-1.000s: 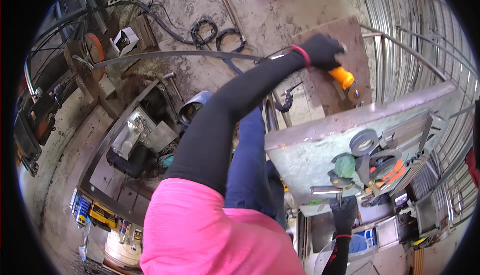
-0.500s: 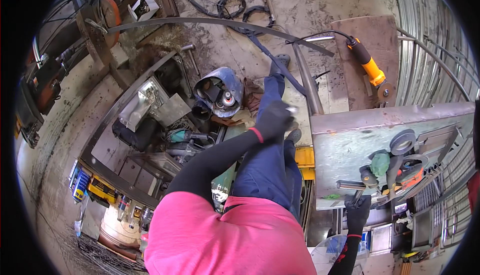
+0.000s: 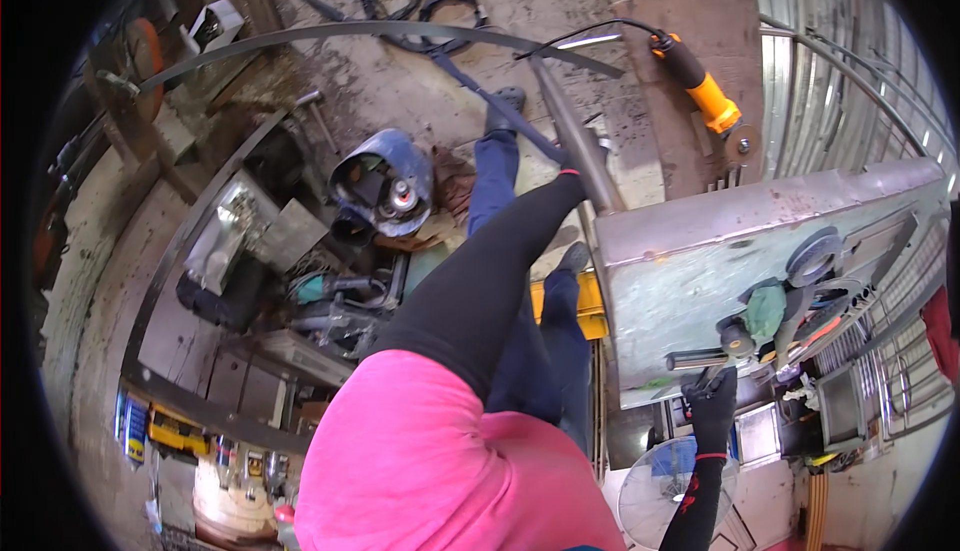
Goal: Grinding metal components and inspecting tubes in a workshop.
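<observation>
My left hand (image 3: 589, 159), in a dark glove, reaches forward to the slanted metal post (image 3: 570, 131) beside the table. Its fingers look closed, with a small bright spot at them; what they hold cannot be made out. At the near edge of the metal table (image 3: 660, 301), my right hand (image 3: 711, 406), also gloved, has its fingers closed around a short metal tube (image 3: 714, 381). Just beyond it, another short metal tube (image 3: 695, 359) lies on the tabletop. Next to that sit a green cloth-like piece (image 3: 766, 311) and a grey tape-like ring (image 3: 813, 257).
An orange angle grinder (image 3: 712, 101) lies on a brown board (image 3: 640, 61) ahead. To the left, a blue welding helmet (image 3: 365, 166) holds small items, near a cluttered bin (image 3: 150, 321). A long curved metal strip (image 3: 330, 33) crosses the floor. A fan (image 3: 650, 501) stands below the table.
My left arm has stretched forward and right, taking the hand from above my leg to the slanted post. My right hand has drawn slightly away from the tube on the table. The view has shifted.
</observation>
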`<action>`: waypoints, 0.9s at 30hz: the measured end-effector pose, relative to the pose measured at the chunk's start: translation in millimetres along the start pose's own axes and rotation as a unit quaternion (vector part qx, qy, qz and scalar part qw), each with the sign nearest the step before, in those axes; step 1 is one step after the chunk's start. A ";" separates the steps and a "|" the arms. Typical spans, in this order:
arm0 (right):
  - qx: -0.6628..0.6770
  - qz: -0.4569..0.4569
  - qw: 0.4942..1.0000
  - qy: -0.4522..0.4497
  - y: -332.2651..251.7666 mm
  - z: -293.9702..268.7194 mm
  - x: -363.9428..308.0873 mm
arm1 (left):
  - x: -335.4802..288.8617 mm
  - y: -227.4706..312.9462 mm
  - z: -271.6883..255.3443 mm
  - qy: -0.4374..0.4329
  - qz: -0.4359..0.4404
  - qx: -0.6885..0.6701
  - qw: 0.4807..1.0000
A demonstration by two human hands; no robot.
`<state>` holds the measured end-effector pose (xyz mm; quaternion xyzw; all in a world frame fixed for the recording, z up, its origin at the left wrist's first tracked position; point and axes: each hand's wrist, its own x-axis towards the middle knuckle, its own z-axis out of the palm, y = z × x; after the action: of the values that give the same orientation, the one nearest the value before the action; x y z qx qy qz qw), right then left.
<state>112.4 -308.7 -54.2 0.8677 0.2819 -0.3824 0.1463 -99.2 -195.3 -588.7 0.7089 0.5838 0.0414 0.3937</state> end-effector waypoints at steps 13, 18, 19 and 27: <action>-0.044 0.015 0.999 -0.012 -14.2 -7.2 2.9 | 31.3 29.4 -91.3 -0.282 -0.014 -0.061 0.957; -0.057 -0.026 0.998 -0.009 -10.0 -12.8 3.1 | -17.3 -1.4 -81.9 -0.237 0.172 -0.049 0.955; -0.068 -0.067 0.995 -0.011 -18.2 -18.7 3.5 | -29.1 -8.7 -80.1 -0.223 0.205 -0.043 0.952; -0.063 -0.103 0.993 -0.005 -4.5 -18.1 -5.1 | -154.4 49.1 -297.7 -0.323 -0.237 -0.312 0.861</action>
<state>117.5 -298.5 -38.6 0.8213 0.3925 -0.3810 0.1619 -263.1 -176.7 -292.5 0.3623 0.5309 -0.1043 0.7590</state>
